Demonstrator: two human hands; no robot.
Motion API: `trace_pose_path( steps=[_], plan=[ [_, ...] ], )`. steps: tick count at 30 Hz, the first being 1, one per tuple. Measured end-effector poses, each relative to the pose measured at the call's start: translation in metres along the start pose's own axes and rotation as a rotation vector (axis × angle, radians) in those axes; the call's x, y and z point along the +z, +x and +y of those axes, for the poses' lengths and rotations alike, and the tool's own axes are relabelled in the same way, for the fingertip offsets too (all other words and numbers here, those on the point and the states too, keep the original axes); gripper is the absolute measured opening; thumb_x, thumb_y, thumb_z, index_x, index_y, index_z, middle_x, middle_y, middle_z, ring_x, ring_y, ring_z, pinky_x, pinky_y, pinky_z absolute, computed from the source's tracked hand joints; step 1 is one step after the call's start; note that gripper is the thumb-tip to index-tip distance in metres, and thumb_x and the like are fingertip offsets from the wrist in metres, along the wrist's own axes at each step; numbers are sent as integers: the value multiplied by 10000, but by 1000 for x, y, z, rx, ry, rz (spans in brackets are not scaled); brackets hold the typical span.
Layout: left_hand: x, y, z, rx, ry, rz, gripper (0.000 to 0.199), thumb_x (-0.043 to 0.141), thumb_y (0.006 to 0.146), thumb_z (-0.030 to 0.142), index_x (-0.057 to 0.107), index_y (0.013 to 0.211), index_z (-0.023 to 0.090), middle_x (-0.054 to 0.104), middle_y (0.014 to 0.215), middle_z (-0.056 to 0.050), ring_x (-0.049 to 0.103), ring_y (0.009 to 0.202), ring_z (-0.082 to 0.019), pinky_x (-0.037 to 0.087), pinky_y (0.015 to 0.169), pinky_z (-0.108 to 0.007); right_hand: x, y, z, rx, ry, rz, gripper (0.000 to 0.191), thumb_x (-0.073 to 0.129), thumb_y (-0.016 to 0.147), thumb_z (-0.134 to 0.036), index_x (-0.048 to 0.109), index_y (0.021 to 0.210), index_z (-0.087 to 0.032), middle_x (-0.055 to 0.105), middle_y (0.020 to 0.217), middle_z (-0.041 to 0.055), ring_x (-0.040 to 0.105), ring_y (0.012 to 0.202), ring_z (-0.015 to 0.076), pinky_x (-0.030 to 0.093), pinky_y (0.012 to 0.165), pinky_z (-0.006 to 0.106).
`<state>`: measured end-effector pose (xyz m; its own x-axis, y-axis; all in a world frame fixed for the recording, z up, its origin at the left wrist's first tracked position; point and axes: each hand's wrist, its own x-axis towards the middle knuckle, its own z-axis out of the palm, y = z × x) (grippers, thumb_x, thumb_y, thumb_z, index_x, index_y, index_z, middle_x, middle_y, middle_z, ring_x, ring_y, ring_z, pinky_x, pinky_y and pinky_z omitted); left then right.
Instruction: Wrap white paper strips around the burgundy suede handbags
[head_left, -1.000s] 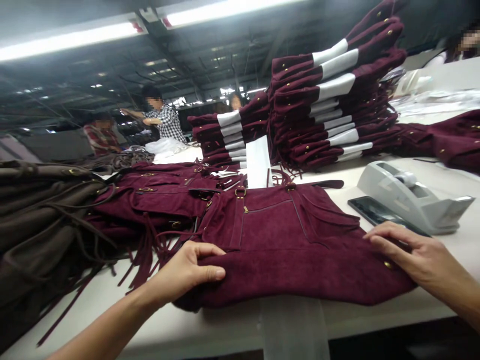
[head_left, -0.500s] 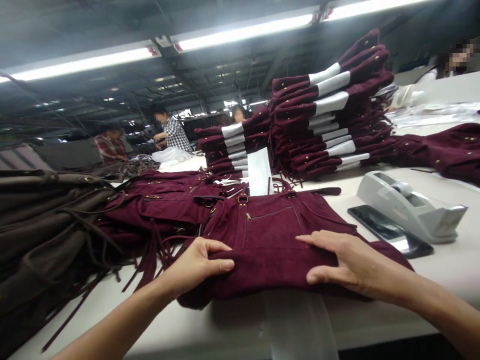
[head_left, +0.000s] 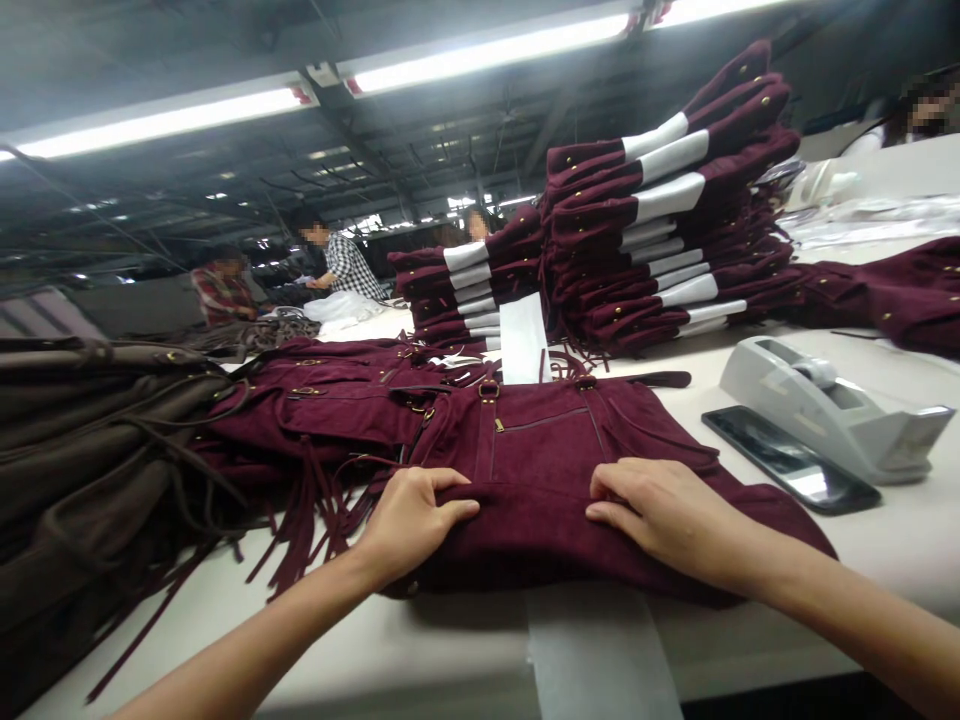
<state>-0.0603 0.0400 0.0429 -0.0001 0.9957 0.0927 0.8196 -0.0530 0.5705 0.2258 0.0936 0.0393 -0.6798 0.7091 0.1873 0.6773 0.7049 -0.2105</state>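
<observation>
A burgundy handbag (head_left: 540, 455) lies on the pale table in front of me, its brass zip and buckled straps facing up. My left hand (head_left: 420, 515) pinches a fold of the bag's fabric near its lower left. On the right side, my right hand (head_left: 649, 510) grips the same fold between thumb and fingers. A white paper strip (head_left: 525, 340) stands up behind the bag's far edge, by the handles. From under the near side, a translucent white strip (head_left: 607, 650) runs down over the table edge.
Stacked burgundy bags with white bands (head_left: 660, 230) rise at the back. A grey tape dispenser (head_left: 832, 410) and a black phone (head_left: 787, 458) sit at right. Dark brown bags (head_left: 90, 480) and another burgundy bag (head_left: 330, 400) lie left. A person in a checked shirt (head_left: 352, 265) stands beyond.
Both hands have closed on the bag's fabric and drawn up a fold along its near side. My right fingers were stretched out before and are now curled in.
</observation>
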Motion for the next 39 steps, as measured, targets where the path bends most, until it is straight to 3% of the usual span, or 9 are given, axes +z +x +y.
trace_pose_path(
  steps=[3, 8, 11, 15, 20, 26, 31, 34, 39],
  plan=[
    [13, -1, -8, 205, 392, 194, 113, 651, 855, 260, 707, 927, 192, 713, 823, -37, 615, 774, -229, 416, 786, -376, 7, 12, 5, -52, -150, 9, 144, 566, 937, -287, 586, 834, -189, 641, 772, 41, 627, 725, 226, 432, 658, 323],
    [7, -1, -1, 371, 590, 164, 175, 683, 854, 342, 653, 829, 171, 646, 855, -48, 577, 867, -235, 352, 957, -480, 14, 17, 14, -107, -135, 36, 157, 572, 942, -316, 607, 852, -192, 650, 772, 32, 636, 732, 209, 410, 663, 298],
    [8, -2, 16, 378, 437, 14, 282, 716, 813, 442, 665, 958, 206, 639, 976, -37, 554, 994, -234, 312, 1042, -480, 22, 11, 12, -109, -53, -3, 131, 613, 920, -312, 629, 853, -201, 673, 788, 17, 646, 748, 197, 400, 661, 283],
    [37, -5, 42, 420, 342, -327, 699, 765, 618, 660, 646, 1124, 193, 630, 1018, -69, 554, 993, -275, 442, 920, -424, 38, 0, 9, -123, 4, -51, 100, 637, 903, -290, 644, 851, -205, 687, 789, 1, 645, 730, 185, 383, 635, 273],
    [70, -18, 57, 333, 420, -467, 692, 852, 613, 502, 616, 1166, 160, 582, 1114, -114, 526, 1045, -314, 455, 936, -458, 45, -11, 17, -108, 172, -1, 181, 594, 935, -320, 640, 814, -193, 670, 791, -7, 616, 741, 148, 405, 673, 256],
    [74, -25, 63, 228, 469, -474, 583, 806, 721, 331, 552, 1189, 93, 553, 1154, -139, 492, 1116, -314, 362, 1066, -449, 19, -29, 39, -66, 142, 161, 269, 609, 907, -446, 659, 839, -191, 641, 904, 43, 569, 891, 196, 433, 853, 349],
    [74, -21, 63, 231, 480, -496, 188, 654, 845, 183, 568, 1008, 145, 612, 1002, -87, 560, 962, -253, 454, 885, -368, 2, -65, 59, -39, 116, 92, 516, 690, 777, -605, 661, 1128, -227, 627, 1163, 88, 557, 1096, 265, 446, 956, 426],
    [70, -18, 54, 253, 348, -464, 122, 640, 834, 141, 539, 889, 182, 625, 919, -41, 578, 876, -205, 440, 781, -297, 8, -85, 64, -66, 58, 97, 749, 733, 674, -677, 595, 1274, -251, 603, 1241, 100, 530, 1170, 302, 429, 1011, 468],
    [34, 4, 50, 287, 77, -131, 166, 529, 891, 191, 474, 734, 196, 574, 717, 12, 536, 678, -144, 365, 644, -261, 29, -94, 57, -88, -65, 222, 893, 789, 612, -654, 525, 1330, -194, 601, 1218, 131, 546, 1160, 326, 357, 1084, 534]
  ],
)
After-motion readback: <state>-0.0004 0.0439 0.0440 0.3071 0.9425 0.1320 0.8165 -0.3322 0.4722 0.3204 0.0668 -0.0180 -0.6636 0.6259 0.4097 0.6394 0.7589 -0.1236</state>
